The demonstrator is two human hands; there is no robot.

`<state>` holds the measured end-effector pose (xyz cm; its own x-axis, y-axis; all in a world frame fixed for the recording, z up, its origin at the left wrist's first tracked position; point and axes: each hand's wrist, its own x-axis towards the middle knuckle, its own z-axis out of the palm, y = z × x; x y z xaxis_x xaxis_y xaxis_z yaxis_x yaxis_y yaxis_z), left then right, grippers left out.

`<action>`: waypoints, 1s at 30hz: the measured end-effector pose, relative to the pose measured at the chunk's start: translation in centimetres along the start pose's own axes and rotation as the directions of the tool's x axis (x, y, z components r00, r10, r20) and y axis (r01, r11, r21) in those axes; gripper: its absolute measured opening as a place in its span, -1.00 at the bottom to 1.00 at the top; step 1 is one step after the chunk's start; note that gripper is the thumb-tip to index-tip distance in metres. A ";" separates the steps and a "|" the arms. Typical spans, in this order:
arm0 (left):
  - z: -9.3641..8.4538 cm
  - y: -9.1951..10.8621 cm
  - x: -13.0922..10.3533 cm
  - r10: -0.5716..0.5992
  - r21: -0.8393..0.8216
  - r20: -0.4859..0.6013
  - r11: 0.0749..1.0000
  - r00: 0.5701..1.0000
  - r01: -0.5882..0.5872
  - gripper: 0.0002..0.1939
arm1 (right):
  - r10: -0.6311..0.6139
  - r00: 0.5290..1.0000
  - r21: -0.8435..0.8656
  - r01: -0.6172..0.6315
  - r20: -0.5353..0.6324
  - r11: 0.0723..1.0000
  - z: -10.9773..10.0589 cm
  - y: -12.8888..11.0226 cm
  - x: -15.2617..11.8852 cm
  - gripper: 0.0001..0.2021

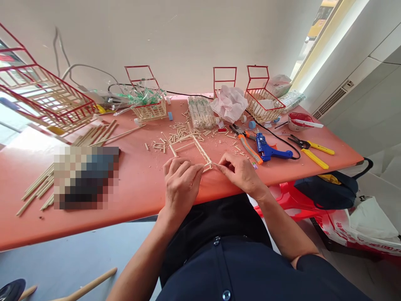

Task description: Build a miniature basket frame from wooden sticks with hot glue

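Close to the table's front edge, a small frame of thin wooden sticks stands between my hands. My left hand is closed, its fingers pinching the near left part of the frame. Fingertips of my right hand are pinched together at the frame's near right corner; what they grip there is too small to make out. Short cut stick pieces lie scattered just behind the frame. A blue glue gun rests to the right of my right hand, beside orange-handled pliers.
Wire strippers with yellow handles and a red-stained cup are at the right. Small stick carts with red rims line the wall, one larger cart at left. Long sticks lie beside a blurred dark object.
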<state>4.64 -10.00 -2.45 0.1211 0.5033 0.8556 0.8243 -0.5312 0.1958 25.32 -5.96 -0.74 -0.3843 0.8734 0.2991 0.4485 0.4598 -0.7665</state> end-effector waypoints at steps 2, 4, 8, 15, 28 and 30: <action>0.0 -0.1 -0.1 -0.011 -0.006 0.000 1.000 1.000 0.011 -0.83 | 0.024 1.000 0.036 -0.024 -0.014 0.999 -0.1 -0.2 0.0 -0.58; 0.1 -0.2 -0.2 -0.026 -0.018 0.011 0.999 1.000 0.026 -0.84 | 0.039 0.999 0.062 -0.037 -0.021 0.997 -0.1 -0.3 0.1 -0.58; 0.1 -0.4 -0.3 -0.037 -0.029 0.019 0.999 0.999 0.038 -0.84 | 0.012 1.000 0.077 -0.013 0.009 0.997 -0.4 -0.4 0.5 -0.61; -0.2 -0.6 -0.3 -0.043 -0.020 0.002 0.999 0.999 0.043 -0.86 | -0.160 0.982 -0.032 0.164 0.105 0.986 -1.2 -0.2 1.8 -0.84; -0.3 -0.8 -0.8 -0.127 -0.042 0.043 0.991 0.991 0.129 -0.81 | -0.307 0.900 -0.413 0.419 0.311 0.809 -1.8 -0.3 3.3 -0.85; -0.3 -0.8 -0.8 -0.136 -0.043 0.046 0.989 0.990 0.138 -0.80 | -0.312 0.897 -0.470 0.432 0.314 0.770 -1.5 -0.3 3.4 -0.85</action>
<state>3.71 -10.20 -3.09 0.0328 0.6016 0.7981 0.8087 -0.4852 0.3326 25.10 -2.91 1.35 -0.7376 0.5898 0.3287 0.5587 0.8065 -0.1934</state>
